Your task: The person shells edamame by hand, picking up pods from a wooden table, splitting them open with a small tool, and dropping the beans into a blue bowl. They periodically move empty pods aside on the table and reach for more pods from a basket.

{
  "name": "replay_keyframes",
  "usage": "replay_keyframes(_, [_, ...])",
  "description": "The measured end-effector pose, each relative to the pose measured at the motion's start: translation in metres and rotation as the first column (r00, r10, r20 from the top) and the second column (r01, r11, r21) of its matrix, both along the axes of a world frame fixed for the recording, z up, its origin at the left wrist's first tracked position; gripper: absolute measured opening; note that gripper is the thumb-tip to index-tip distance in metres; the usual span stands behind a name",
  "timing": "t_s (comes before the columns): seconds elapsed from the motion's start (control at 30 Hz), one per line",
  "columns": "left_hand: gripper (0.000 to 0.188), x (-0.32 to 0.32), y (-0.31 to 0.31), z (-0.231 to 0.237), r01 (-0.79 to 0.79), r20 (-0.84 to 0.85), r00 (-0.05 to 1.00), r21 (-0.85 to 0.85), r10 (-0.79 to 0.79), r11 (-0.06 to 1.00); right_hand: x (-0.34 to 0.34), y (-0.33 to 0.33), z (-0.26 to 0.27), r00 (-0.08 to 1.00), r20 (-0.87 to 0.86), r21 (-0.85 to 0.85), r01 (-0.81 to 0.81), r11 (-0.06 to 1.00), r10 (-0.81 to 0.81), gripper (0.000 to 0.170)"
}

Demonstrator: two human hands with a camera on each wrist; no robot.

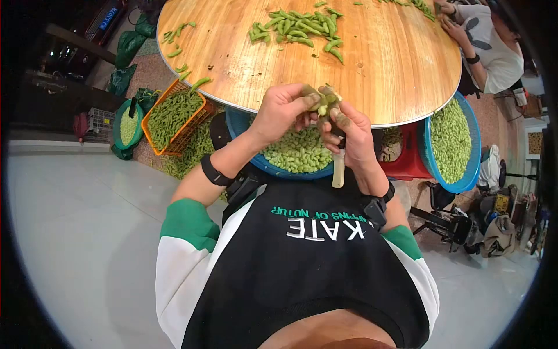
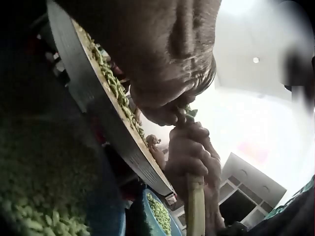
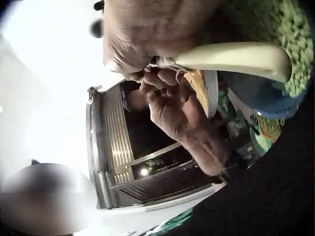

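Head view put a bean pod [image 1: 323, 109] between the hands: the left hand [image 1: 285, 110] pinched it, while the right hand [image 1: 356, 131] also gripped a pale handle [image 1: 338, 168]. They worked above the blue tub [image 1: 235, 123], probably so beans [image 1: 302, 153] dropped straight in. Only the right wrist view showed a window frame [image 3: 97, 147].

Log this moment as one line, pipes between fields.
left hand: pinches pod | right hand: grips pale-handled tool | below hands: blue tub of beans | table: loose pods
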State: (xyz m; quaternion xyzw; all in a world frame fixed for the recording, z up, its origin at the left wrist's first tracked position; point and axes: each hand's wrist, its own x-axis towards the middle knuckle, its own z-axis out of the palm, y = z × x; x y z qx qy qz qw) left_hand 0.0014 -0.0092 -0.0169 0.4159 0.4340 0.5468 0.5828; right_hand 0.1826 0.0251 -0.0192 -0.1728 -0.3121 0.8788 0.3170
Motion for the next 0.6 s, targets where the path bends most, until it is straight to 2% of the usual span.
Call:
replay_keyframes(0.07, [0.011, 0.004, 0.002, 0.0, -0.037, 0.005, 0.999, 0.031, 0.037, 0.999, -0.001, -0.001, 0.0, 0.985, 0.158, 0.148, 0.04, 0.988, -0.063, 0.032])
replay_keyframes(0.1, [0.01, 0.006, 0.003, 0.0, -0.072, 0.009, 0.997, 0.064, 0.071, 0.995, 0.0, -0.001, -0.002, 0.985, 0.158, 0.148, 0.043, 0.988, -0.066, 0.032])
replay_keyframes(0.17, [0.009, 0.009, 0.004, 0.005, -0.088, -0.035, 0.995, 0.08, 0.091, 0.993, 0.0, 0.0, -0.008, 0.976, 0.193, 0.254, 0.044, 0.966, -0.096, 0.035])
replay_keyframes(0.33, [0.012, 0.008, 0.005, -0.005, -0.089, -0.11, 0.988, 0.15, 0.106, 0.985, 0.001, 0.001, -0.007, 0.982, 0.164, 0.215, 0.053, 0.975, -0.09, 0.036])
replay_keyframes(0.4, [0.014, 0.006, 0.004, -0.001, -0.04, 0.014, 0.999, 0.026, 0.039, 0.999, 0.004, 0.002, -0.007, 0.979, 0.176, 0.226, 0.061, 0.972, -0.102, 0.036])
replay_keyframes(0.43, [0.014, 0.006, 0.003, -0.003, -0.04, 0.015, 0.999, 0.024, 0.039, 0.999, 0.006, 0.003, -0.005, 0.98, 0.179, 0.208, 0.043, 0.977, -0.081, 0.03])
replay_keyframes(0.5, [0.019, 0.005, 0.004, -0.005, -0.035, -0.136, 0.989, 0.109, 0.05, 0.993, 0.006, 0.004, -0.005, 0.982, 0.181, 0.191, 0.026, 0.981, -0.061, 0.025])
replay_keyframes(0.6, [0.017, 0.008, 0.001, 0.0, -0.038, -0.168, 0.984, 0.12, 0.058, 0.992, 0.005, 0.003, -0.006, 0.98, 0.186, 0.218, 0.025, 0.976, -0.067, 0.026])
